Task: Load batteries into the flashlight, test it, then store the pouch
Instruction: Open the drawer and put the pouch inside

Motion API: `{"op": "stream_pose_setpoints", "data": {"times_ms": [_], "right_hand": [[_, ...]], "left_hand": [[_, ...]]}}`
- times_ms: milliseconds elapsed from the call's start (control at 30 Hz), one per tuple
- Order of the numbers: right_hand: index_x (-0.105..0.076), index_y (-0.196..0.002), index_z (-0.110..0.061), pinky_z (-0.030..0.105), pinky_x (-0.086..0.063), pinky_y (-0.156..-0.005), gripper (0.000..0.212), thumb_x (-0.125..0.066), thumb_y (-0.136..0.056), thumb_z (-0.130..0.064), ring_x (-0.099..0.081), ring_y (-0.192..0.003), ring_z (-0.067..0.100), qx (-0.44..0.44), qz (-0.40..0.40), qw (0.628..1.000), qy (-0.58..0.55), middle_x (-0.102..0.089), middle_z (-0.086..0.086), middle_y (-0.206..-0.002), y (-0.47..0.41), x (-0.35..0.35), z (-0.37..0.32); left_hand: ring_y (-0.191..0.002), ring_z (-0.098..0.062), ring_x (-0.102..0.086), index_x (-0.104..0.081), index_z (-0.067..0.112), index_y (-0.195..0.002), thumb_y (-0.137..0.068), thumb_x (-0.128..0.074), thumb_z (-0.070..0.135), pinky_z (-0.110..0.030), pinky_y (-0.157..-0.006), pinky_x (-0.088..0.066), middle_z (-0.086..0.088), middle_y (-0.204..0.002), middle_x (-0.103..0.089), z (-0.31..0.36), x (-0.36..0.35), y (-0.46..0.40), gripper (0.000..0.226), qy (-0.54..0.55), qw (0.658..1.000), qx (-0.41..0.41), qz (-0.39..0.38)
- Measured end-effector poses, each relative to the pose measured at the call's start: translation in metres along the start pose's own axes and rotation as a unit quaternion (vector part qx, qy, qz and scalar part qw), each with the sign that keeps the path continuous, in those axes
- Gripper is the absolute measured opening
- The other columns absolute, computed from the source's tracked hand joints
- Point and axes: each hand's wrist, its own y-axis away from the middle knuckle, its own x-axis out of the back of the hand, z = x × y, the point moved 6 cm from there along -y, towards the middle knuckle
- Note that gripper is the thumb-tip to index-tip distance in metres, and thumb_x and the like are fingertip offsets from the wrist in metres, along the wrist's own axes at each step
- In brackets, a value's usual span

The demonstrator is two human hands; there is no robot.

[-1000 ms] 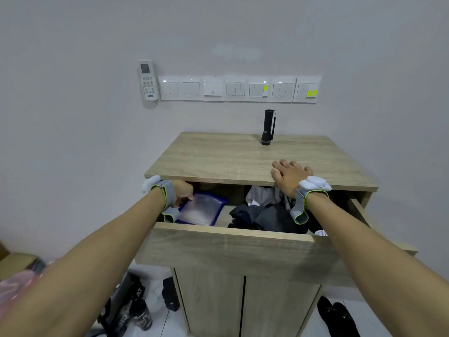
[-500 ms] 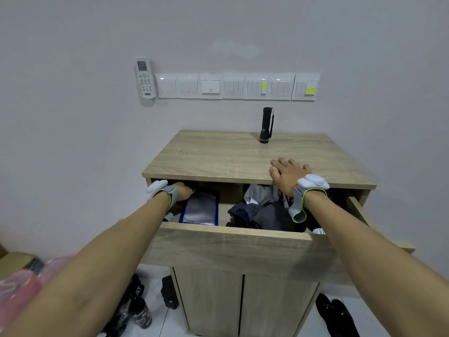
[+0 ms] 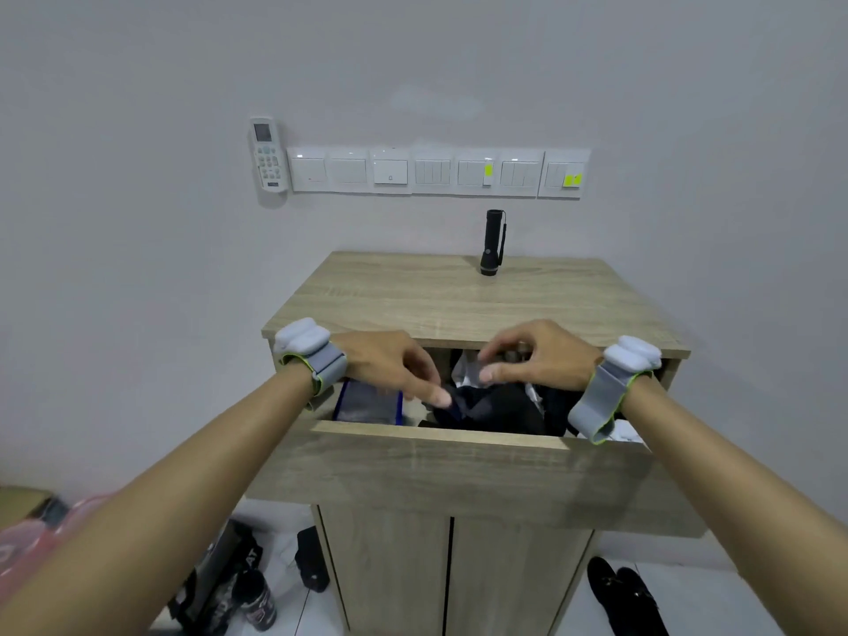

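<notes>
My cabinet (image 3: 459, 300) is pale wood-grain laminate, smooth with a faint sheen on top. The flashlight (image 3: 492, 243) looks matt black. In the drawer (image 3: 459, 456), the pouch (image 3: 367, 403) is glossy clear plastic edged in blue, beside soft dark cloth (image 3: 491, 408). Grey fabric straps wrap my wrists. The wall switches (image 3: 436, 172) are glossy white plastic.

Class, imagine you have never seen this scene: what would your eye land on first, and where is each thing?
Two hands, left hand and right hand, hover with fingers spread above the open drawer. A blue-edged pouch lies at its left end beside dark clothes. A black flashlight stands upright at the back of the cabinet top.
</notes>
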Motion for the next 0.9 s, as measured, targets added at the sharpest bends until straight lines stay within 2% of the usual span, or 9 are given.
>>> {"op": "stream_pose_setpoints", "data": {"times_ms": [67, 167, 300, 433, 533, 600, 700, 800, 900], "right_hand": [[-0.075, -0.086, -0.03, 0.016, -0.048, -0.068, 0.04, -0.076, -0.061, -0.062, -0.062, -0.074, -0.004, -0.024, -0.106, 0.993, 0.038, -0.073, -0.012, -0.082, 0.018, -0.02, -0.006], [-0.074, -0.088, -0.028, 0.029, -0.056, -0.076, 0.057, -0.074, -0.052, -0.073, -0.066, -0.078, 0.004, -0.05, -0.191, 0.971, 0.134, -0.073, -0.011, -0.083, 0.034, -0.044, 0.005], [-0.073, -0.092, -0.025, 0.033, -0.055, -0.072, 0.047, -0.074, -0.064, -0.063, -0.065, -0.076, 0.009, -0.028, -0.156, 0.974, 0.162, -0.073, -0.009, -0.083, 0.036, -0.045, 0.012], [-0.07, -0.091, -0.024, 0.038, -0.051, -0.064, 0.059, -0.058, -0.066, -0.075, -0.062, -0.072, 0.017, -0.024, -0.086, 0.975, 0.203, -0.07, -0.002, -0.081, 0.024, -0.035, 0.027], [-0.056, -0.083, -0.012, 0.036, -0.042, -0.062, 0.044, -0.058, -0.083, -0.055, -0.051, -0.069, 0.024, -0.042, -0.026, 0.972, 0.228, -0.059, 0.007, -0.076, 0.015, -0.034, 0.038], [-0.053, -0.087, -0.011, 0.037, -0.045, -0.069, 0.027, -0.058, -0.089, -0.038, -0.055, -0.08, 0.029, -0.065, -0.012, 0.969, 0.238, -0.06, 0.008, -0.084, 0.01, -0.036, 0.04], [-0.061, -0.103, -0.01, 0.038, -0.05, -0.077, 0.027, -0.061, -0.087, -0.031, -0.06, -0.097, 0.031, -0.062, 0.016, 0.969, 0.24, -0.065, 0.009, -0.101, 0.009, -0.033, 0.033], [-0.046, -0.135, -0.019, 0.039, -0.041, -0.097, 0.06, -0.065, -0.082, -0.036, -0.043, -0.122, 0.026, -0.013, 0.088, 0.951, 0.297, -0.047, 0.004, -0.132, 0.013, -0.027, 0.026], [-0.023, -0.149, -0.022, 0.05, -0.019, -0.115, 0.081, -0.063, -0.083, -0.046, -0.018, -0.145, 0.027, -0.052, 0.089, 0.94, 0.324, -0.018, 0.006, -0.156, 0.01, -0.025, 0.033]], "left_hand": [[-0.086, -0.01, -0.062, -0.071, 0.031, -0.097, -0.06, -0.075, 0.069, -0.036, -0.084, -0.054, 0.004, -0.101, -0.072, 0.015, -0.019, 0.002, 0.053, -0.038, 0.997, -0.008, -0.071], [-0.077, -0.012, -0.06, -0.07, 0.026, -0.094, -0.058, -0.083, 0.059, -0.034, -0.079, -0.055, 0.002, -0.094, -0.071, 0.013, -0.037, -0.004, 0.05, -0.103, 0.99, 0.003, -0.093], [-0.076, -0.012, -0.06, -0.071, 0.025, -0.091, -0.062, -0.083, 0.051, -0.033, -0.075, -0.054, 0.004, -0.087, -0.069, 0.01, -0.037, -0.009, 0.041, -0.103, 0.994, -0.013, -0.026], [-0.08, -0.014, -0.063, -0.073, 0.027, -0.091, -0.066, -0.077, 0.057, -0.035, -0.071, -0.053, 0.008, -0.087, -0.068, 0.0, -0.021, -0.013, 0.04, -0.115, 0.99, -0.006, 0.08], [-0.079, -0.022, -0.061, -0.069, 0.02, -0.087, -0.075, -0.069, 0.057, -0.037, -0.067, -0.05, 0.0, -0.084, -0.066, -0.009, -0.018, -0.018, 0.039, -0.129, 0.977, 0.01, 0.171], [-0.087, -0.024, -0.059, -0.066, 0.02, -0.095, -0.082, -0.065, 0.051, -0.034, -0.069, -0.044, -0.001, -0.09, -0.065, -0.012, -0.023, -0.019, 0.033, -0.131, 0.971, 0.025, 0.201], [-0.101, -0.024, -0.057, -0.062, 0.022, -0.109, -0.081, -0.066, 0.046, -0.034, -0.075, -0.046, -0.001, -0.104, -0.065, -0.014, -0.027, -0.02, 0.038, -0.13, 0.961, 0.015, 0.245], [-0.125, -0.025, -0.045, -0.049, 0.02, -0.133, -0.071, -0.075, 0.049, -0.039, -0.098, -0.042, -0.005, -0.132, -0.053, -0.017, -0.02, -0.018, 0.073, -0.148, 0.936, -0.019, 0.32], [-0.144, -0.026, -0.02, -0.032, 0.019, -0.145, -0.067, -0.074, 0.057, -0.049, -0.115, -0.021, -0.005, -0.153, -0.028, -0.021, -0.014, -0.026, 0.097, -0.183, 0.932, 0.006, 0.314]]}}
